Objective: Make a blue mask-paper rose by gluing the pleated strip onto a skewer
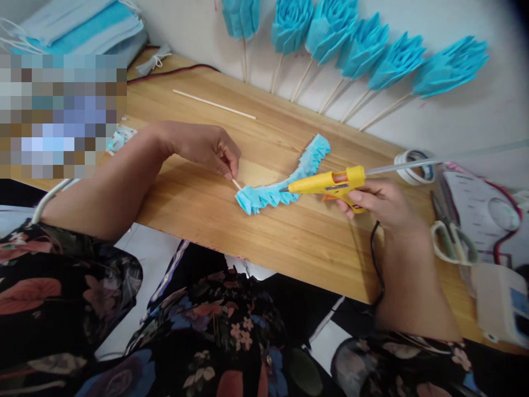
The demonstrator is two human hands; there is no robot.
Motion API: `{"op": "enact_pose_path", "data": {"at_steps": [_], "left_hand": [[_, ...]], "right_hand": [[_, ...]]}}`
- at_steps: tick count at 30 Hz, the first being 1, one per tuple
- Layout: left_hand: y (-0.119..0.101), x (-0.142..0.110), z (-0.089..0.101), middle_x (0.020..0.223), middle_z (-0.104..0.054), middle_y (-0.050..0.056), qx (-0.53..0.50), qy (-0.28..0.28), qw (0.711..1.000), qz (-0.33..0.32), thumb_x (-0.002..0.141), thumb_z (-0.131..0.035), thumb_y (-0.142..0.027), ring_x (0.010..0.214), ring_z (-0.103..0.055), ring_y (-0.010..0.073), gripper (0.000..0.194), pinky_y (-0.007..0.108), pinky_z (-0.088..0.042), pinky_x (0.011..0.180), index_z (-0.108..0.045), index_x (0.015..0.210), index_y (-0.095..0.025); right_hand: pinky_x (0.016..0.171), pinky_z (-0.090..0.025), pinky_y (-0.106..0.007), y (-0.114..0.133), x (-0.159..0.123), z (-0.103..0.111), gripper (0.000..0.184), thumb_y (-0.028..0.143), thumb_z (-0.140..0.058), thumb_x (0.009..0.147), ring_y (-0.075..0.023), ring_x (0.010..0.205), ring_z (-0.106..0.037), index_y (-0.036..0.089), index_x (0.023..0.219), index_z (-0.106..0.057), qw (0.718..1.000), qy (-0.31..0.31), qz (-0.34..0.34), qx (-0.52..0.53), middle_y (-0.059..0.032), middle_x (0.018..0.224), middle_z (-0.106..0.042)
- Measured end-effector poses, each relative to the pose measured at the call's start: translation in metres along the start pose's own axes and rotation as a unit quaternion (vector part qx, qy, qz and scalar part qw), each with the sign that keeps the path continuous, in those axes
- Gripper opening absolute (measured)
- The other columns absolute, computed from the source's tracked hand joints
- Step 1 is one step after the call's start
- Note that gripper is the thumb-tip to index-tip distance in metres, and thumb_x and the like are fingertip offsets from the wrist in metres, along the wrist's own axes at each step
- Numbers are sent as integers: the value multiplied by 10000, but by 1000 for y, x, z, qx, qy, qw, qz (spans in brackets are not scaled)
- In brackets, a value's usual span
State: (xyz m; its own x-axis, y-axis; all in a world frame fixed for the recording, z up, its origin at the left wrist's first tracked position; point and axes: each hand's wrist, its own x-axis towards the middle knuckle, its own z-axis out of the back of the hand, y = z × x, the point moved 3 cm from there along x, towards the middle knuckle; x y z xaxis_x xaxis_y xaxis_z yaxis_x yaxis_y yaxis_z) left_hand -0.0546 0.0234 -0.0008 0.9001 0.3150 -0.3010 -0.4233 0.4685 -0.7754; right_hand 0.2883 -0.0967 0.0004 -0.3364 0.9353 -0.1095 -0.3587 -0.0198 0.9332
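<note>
A folded strip of blue pleated material lies curved on the wooden table. My left hand pinches a thin wooden stick whose tip meets the strip's left end. My right hand grips a yellow glue gun, its nozzle touching the strip near the middle. A clear glue stick juts from the gun's back, and its black cord runs down past my wrist.
Several blue paper flowers on sticks lean against the wall at the back. A loose stick lies behind my left hand. Tape roll, scissors and a white box crowd the right. Blue masks are stacked far left.
</note>
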Motion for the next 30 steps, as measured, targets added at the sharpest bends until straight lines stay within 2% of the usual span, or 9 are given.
{"op": "enact_pose_path", "data": {"at_steps": [3,5,11,18,25,30], "left_hand": [[0,0,0,871,-751,33,7,-2,1000,-2,840,-684,-492,827,-637,159,344,267,-455,764,-771,924,-170],[-1,0,0,874,-752,31,7,-6,1000,-1,833,-677,-479,825,-640,153,335,255,-448,760,-772,916,-168],[-3,-1,-1,854,-743,28,3,-15,1000,2,828,-663,-499,815,-636,149,368,254,-425,758,-774,902,-156],[-4,-1,-1,854,-737,27,-1,-8,1000,11,824,-686,-660,809,-571,125,539,255,-387,771,-768,917,-136],[-4,-2,-2,856,-744,23,-4,-12,1000,2,832,-693,-670,811,-582,121,552,242,-396,767,-766,924,-130],[1,-1,0,871,-747,37,7,-13,1000,0,806,-671,-741,808,-594,139,631,276,-424,773,-773,943,-133]], "right_hand": [[463,-432,-276,-1,-3,3,398,544,-761,827,-136,500,-556,156,744,-736,998,-44,12,36,-33,639,-648],[460,-421,-275,-1,-2,1,406,560,-755,824,-141,505,-560,160,762,-740,997,-49,21,48,-34,635,-647],[494,-446,-248,-1,5,-10,340,502,-727,874,-119,536,-573,170,816,-772,999,50,-10,16,-31,692,-674],[446,-441,-257,6,-5,7,328,507,-807,800,-125,483,-566,180,781,-782,998,-42,4,47,-40,635,-667],[375,-372,-269,6,-6,8,396,579,-810,762,-139,428,-539,194,854,-807,993,-62,15,98,-43,592,-651],[466,-424,-261,0,-2,5,399,558,-793,801,-124,506,-570,169,724,-750,997,-61,-19,51,-41,642,-656]]}}
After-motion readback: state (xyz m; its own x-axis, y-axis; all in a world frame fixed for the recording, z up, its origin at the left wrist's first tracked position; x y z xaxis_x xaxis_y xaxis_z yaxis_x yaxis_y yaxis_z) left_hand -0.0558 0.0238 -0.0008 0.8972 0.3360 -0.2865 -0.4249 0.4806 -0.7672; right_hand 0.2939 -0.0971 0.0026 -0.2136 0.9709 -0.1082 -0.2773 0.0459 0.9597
